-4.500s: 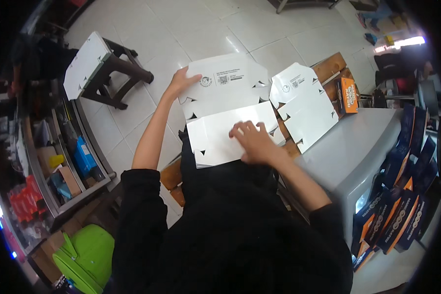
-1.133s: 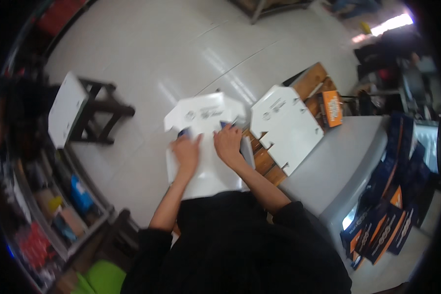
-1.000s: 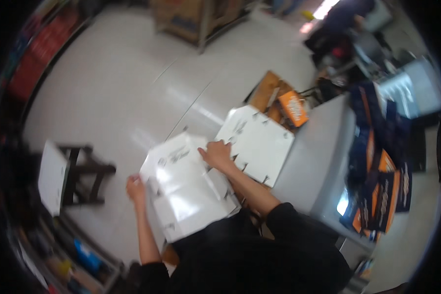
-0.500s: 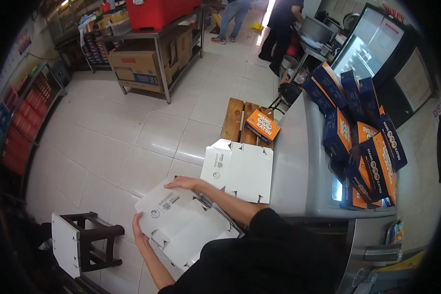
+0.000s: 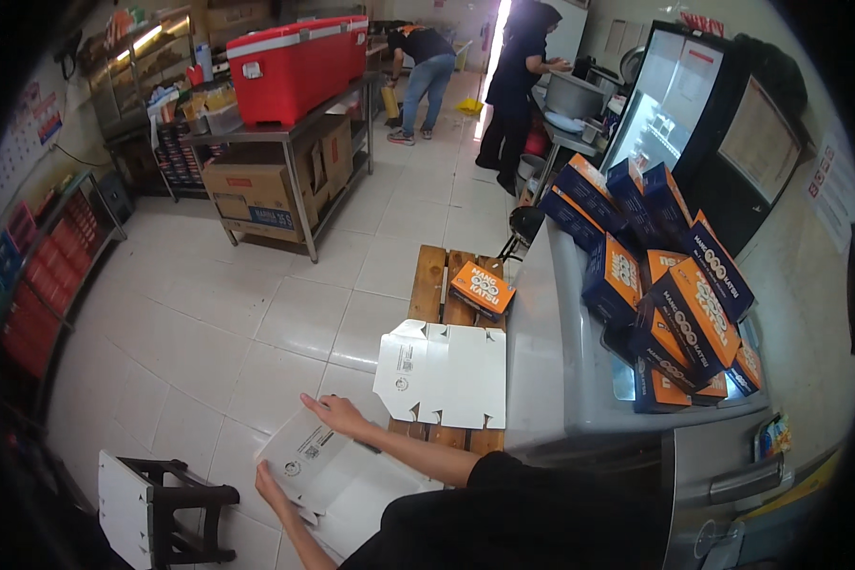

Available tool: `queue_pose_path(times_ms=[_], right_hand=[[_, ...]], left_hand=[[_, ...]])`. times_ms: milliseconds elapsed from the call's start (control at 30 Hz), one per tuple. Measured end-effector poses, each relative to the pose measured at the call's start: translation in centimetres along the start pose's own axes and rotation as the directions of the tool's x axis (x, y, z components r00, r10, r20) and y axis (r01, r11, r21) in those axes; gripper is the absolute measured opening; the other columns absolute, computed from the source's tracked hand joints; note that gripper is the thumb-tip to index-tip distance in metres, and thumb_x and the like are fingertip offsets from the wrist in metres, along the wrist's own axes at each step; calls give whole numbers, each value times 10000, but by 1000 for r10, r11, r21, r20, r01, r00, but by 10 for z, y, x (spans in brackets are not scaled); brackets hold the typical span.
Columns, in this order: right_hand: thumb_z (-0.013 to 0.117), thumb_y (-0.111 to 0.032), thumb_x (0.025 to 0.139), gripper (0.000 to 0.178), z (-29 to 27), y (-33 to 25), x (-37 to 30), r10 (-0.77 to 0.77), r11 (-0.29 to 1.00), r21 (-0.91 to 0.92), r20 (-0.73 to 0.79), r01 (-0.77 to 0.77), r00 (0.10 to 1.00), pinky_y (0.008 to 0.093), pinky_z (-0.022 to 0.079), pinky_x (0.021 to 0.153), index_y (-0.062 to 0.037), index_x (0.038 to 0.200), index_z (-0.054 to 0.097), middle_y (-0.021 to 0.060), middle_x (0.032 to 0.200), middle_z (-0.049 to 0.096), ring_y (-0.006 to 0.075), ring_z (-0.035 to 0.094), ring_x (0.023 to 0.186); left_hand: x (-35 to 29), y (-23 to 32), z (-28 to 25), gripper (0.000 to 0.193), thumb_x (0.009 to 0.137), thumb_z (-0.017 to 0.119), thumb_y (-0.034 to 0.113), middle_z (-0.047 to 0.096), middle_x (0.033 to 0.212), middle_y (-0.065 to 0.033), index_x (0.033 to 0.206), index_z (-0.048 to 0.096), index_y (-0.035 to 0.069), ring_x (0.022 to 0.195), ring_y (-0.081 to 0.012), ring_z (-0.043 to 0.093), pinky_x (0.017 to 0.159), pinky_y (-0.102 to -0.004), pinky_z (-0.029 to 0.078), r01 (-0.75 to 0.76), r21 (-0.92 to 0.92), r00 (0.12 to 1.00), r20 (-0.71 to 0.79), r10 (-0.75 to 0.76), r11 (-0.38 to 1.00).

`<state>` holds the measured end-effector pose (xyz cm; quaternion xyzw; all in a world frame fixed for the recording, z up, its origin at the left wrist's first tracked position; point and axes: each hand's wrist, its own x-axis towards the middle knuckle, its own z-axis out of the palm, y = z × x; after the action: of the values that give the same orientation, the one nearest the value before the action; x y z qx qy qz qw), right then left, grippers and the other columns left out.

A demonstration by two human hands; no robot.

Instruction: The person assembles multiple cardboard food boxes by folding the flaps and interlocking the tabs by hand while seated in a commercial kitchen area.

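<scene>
A flat, unfolded white cardboard box blank (image 5: 347,470) is tilted in front of me, with dark print near its far left end and small cut slots. My left hand (image 5: 272,486) is closed on its left edge. On the far edge, my right hand (image 5: 337,416) holds it, fingertips reaching past the rim. More white box blanks (image 5: 456,375) lie flat on the wooden bench (image 5: 428,275) just right of and beyond my hands. At the bench's far end sits a folded orange and navy box (image 5: 483,287). My torso and sleeve hide the blank's near part.
Several orange and navy boxes (image 5: 689,323) are heaped on the grey chest freezer (image 5: 546,342) to the right. A dark stool (image 5: 195,503) with a white blank (image 5: 125,508) stands left. Further off are a red cooler (image 5: 294,76) on a steel table and two people (image 5: 427,71).
My view has tilted up, so the surroundings sit lower in the picture. Both hands still hold the blank; the right fingers look more stretched along its far edge.
</scene>
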<state>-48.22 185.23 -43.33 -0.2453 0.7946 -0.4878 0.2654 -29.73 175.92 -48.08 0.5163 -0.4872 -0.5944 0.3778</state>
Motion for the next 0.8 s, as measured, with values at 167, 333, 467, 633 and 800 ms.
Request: queue_pose_path(times_ms=[167,333,467,633,800], right_hand=[[465,-703,688,869,-61,74,-14,7,889,-457,71,26,997,383,378,895,68,1086,489,244,1151,489,348,505,1032],[698,-456,634,866,-71,104,-82,86,919,-393,240,16,967,403,356,920,32,1241,318,261,1124,489,383,438,1101],[725,-268,635,730,-81,111,-73,49,906,-424,100,-2,994,389,392,883,-5,1213,364,229,1104,509,367,481,1042],[699,-267,653,555,-180,67,-38,25,839,-531,-180,-118,983,422,442,775,-17,1081,450,199,903,588,347,546,898],[681,-212,655,319,-267,95,-8,-5,730,-608,-460,-311,888,397,461,749,-33,910,612,155,866,620,332,587,834]], left_hand=[[-24,-3,-57,640,843,412,533,583,962,-141,1074,500,-57,844,-217,562,778,-276,427,303,713,887,32,-460,633],[-76,-63,-81,579,814,569,286,523,1092,-206,1227,344,-51,962,-279,531,858,-322,399,81,480,906,330,-265,874],[-88,-42,-25,445,803,528,88,484,1137,-253,1189,373,-69,1026,-341,498,887,-346,378,-266,636,964,192,185,725],[-106,-14,77,467,829,531,119,532,1064,-254,1198,346,-99,976,-320,547,859,-354,401,-366,487,926,279,256,793],[-108,-32,141,516,811,565,232,578,955,-232,1196,354,-39,845,-320,600,736,-345,459,-348,421,704,707,-63,838]])
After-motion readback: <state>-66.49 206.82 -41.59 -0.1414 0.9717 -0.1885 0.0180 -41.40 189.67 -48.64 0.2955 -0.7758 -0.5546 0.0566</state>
